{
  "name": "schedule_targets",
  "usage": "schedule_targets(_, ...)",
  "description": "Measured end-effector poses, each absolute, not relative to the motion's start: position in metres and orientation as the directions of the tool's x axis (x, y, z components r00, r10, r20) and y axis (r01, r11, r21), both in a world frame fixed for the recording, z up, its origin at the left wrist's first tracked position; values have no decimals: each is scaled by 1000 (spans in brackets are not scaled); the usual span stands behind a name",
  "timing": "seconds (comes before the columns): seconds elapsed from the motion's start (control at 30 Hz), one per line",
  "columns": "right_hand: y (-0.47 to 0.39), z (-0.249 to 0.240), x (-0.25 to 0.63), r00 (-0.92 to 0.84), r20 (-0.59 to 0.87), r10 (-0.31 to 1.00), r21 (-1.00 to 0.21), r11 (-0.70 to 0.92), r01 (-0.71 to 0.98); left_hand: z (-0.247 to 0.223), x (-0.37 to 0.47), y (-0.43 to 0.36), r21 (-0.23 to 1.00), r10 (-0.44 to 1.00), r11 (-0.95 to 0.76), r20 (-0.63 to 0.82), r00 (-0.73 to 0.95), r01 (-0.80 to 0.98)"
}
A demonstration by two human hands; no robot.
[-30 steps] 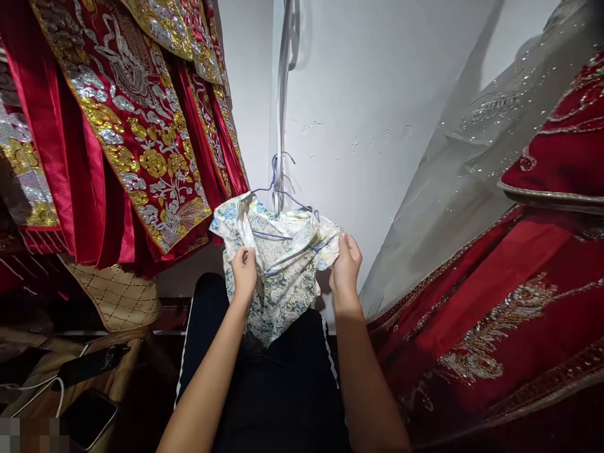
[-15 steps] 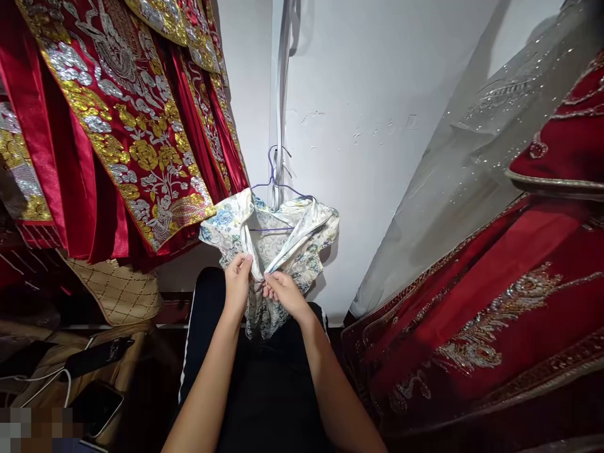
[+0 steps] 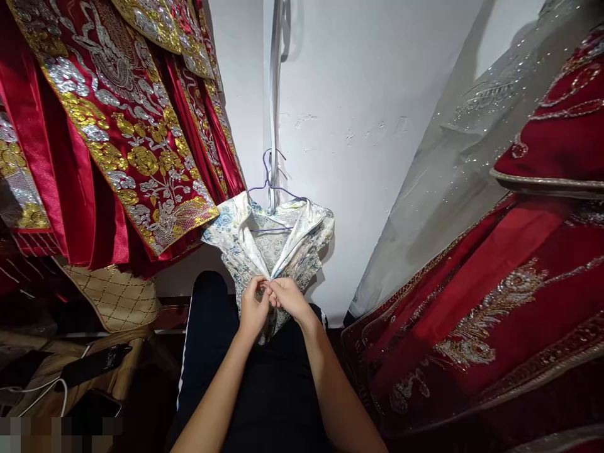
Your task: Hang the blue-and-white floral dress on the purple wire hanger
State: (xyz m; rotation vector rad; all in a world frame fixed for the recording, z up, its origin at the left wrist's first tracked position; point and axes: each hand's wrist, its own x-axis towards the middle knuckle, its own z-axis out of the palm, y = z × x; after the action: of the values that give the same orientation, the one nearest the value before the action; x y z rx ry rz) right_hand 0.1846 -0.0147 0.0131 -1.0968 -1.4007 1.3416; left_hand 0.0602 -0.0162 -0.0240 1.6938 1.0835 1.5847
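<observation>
Just beyond both hands, a cream, blue-flowered, V-necked fabric top [image 3: 271, 244] sits on a thin purple wire hanger [image 3: 267, 183], so that part looks done! Left hand [image 3: 254, 308] and right hand [image 3: 288, 297] touch, each pinched narrow on the pale front edges [image 3: 253, 250], which meet right between them. Whether anything is fastened there, I can't tell, fingers hide it; joining those edges seems unfinished.

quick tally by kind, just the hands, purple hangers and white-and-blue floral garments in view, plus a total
Hands: 2, the left hand and the right hand
Purple hanger: 1
White-and-blue floral garment: 1
Total: 4
</observation>
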Motion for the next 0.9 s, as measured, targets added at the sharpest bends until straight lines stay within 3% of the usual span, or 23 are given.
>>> schedule_targets(0.1,-14,22,188,-223,51,974,-999,50,-9,-24,63,-18,821,840,-531,543,1,210)
schedule_targets(0.23,8,69,195,-53,186,981,-979,180,-91,-23,67,-16,791,831,-548,551,72,271)
schedule_targets(0.4,51,160,183,92,377,922,-923,381,-42,-32,73,-16,736,808,-585,565,165,341)
schedule_targets(0.53,56,178,171,55,435,899,-900,435,22,-22,67,-12,706,801,-599,534,271,378)
schedule_targets(0.63,43,164,175,14,464,886,-886,464,21,19,57,-1,718,777,-626,542,319,305)
schedule_targets(0.7,35,158,181,16,475,880,-880,475,3,62,49,10,682,717,-697,655,237,223)
schedule_targets(0.8,32,162,190,22,504,863,-864,504,-2,128,43,29,526,572,-803,813,110,280)
schedule_targets(0.9,38,165,194,20,538,843,-842,539,-12,171,44,44,330,462,-833,857,230,444)
